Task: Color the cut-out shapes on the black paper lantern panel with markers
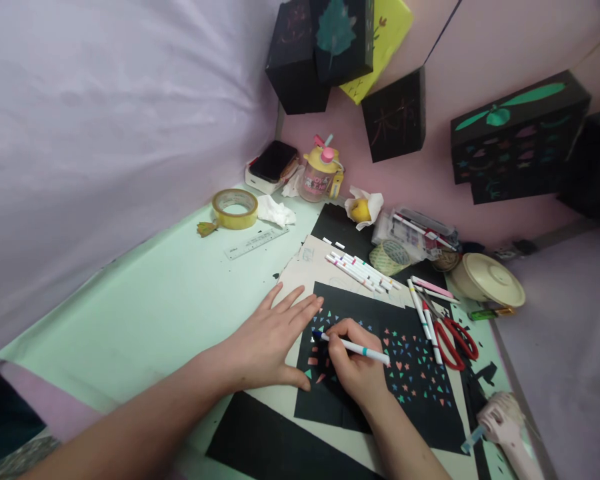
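Note:
My right hand (357, 363) pinches a white marker pen (363, 349) with a blue band, its dark tip touching the left part of a black paper sheet (340, 407). Small coloured shapes, such as stars, hearts and triangles, dot that sheet; some are hidden under my right hand. With fingers spread, my left hand (275, 340) lies flat across the sheet's left edge. Beneath is a pale board (300, 267), on which several more white markers (360, 270) lie in a bunch beyond the sheet.
Red-handled scissors (455, 343) and a pale glue gun (503, 427) lie at the right. Farther back stand a tape roll (235, 208), a ruler (257, 243), a yellow-lidded bottle (320, 177) and a round lidded bowl (489, 280). Decorated black boxes (520, 137) hang above the table.

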The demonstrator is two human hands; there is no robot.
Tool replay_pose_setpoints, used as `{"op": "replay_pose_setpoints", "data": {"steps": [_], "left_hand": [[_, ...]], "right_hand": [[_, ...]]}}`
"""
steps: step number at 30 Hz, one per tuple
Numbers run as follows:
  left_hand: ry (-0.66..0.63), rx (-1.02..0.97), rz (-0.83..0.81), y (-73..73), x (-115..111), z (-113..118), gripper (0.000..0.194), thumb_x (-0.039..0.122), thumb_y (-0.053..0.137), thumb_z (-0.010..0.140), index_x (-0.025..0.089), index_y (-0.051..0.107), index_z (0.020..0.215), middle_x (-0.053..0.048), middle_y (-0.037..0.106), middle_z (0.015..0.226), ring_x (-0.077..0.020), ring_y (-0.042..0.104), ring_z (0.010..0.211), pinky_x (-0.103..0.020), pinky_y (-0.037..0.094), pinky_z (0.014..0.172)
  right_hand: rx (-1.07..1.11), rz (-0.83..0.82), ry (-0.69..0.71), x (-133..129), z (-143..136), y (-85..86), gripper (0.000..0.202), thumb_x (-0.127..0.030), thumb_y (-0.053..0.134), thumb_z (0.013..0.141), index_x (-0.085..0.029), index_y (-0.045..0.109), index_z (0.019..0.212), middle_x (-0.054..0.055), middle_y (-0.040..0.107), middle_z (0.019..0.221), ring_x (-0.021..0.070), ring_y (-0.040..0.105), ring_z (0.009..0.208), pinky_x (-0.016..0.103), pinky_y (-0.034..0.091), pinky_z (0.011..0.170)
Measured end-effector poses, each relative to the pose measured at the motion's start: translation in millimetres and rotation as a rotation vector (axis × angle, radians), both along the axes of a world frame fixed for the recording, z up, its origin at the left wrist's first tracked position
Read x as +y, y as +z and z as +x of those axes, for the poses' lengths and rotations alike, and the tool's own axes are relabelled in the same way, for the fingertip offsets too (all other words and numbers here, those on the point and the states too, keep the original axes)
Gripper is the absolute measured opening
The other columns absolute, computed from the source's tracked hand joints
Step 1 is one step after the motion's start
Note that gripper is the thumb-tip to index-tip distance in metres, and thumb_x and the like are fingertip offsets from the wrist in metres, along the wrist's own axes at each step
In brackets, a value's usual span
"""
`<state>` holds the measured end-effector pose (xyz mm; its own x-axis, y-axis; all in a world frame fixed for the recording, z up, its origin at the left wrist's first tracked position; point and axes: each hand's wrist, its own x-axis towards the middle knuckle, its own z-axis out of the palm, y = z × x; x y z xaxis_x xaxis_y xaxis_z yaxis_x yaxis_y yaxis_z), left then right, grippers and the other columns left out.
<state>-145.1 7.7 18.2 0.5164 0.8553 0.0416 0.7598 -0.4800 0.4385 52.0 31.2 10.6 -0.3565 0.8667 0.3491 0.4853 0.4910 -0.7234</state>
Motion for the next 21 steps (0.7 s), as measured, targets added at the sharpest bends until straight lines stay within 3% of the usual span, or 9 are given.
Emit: {"op": "replay_pose_setpoints", "data": {"steps": [21], "left_hand": [[0.001,0.002,0.008,-1.1,0.2,0.0,0.111,0.071,0.063,0.065,0.021,0.009,0.148,-0.008,0.021,0.153,-0.0275,0.006,0.142,-0.046,-0.005,0.114]], "right_hand": [[-0.006,-0.029,0.005,0.7,0.3,-2.8,0.014,-0.019,0.051,0.083,-0.018,0.058,0.071,-0.001,0.058,0.061,0.0115,0.054,0.057,0.024,0.04,0.058]]}}
